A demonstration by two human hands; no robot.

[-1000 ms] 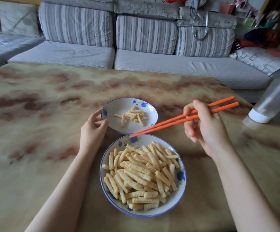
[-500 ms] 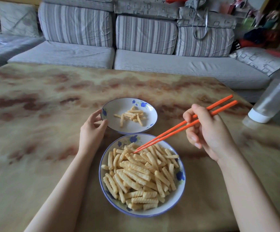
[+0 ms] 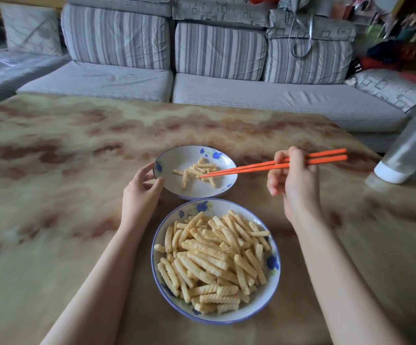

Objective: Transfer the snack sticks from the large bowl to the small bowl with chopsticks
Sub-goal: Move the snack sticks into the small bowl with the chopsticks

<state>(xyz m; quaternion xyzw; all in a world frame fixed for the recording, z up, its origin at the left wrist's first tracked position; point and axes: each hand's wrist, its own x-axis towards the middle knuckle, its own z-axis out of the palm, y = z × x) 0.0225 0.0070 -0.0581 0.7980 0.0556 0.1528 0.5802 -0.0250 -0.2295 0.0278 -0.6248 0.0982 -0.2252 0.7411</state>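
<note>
**Head view.** The large bowl [image 3: 274, 277] sits nearest the person and holds most of the snack sticks [image 3: 211, 257] in a loose heap. The small bowl [image 3: 194, 191] stands just beyond it on the table [image 3: 52, 220], the two rims nearly touching, and contains only a few sticks. The left hand [image 3: 142, 192] holds the small bowl's left rim, with thumb and fingers curved around it. The right hand [image 3: 294, 180] grips the orange chopsticks [image 3: 251, 168] towards their upper end. Their tips lie close together over the small bowl, among the sticks there. Whether a stick is pinched between the tips cannot be told from this angle.

The sticks appear light, dry, rigid and brittle. Their ridged surface should give the smooth chopstick tips some purchase. A pinch at mid-length, across the short axis, probably balances a stick best. An end grip would let it pivot, and hard pressure may snap it. Pieces lying on top of the heap, free of neighbours, look the easiest to lift.
</note>
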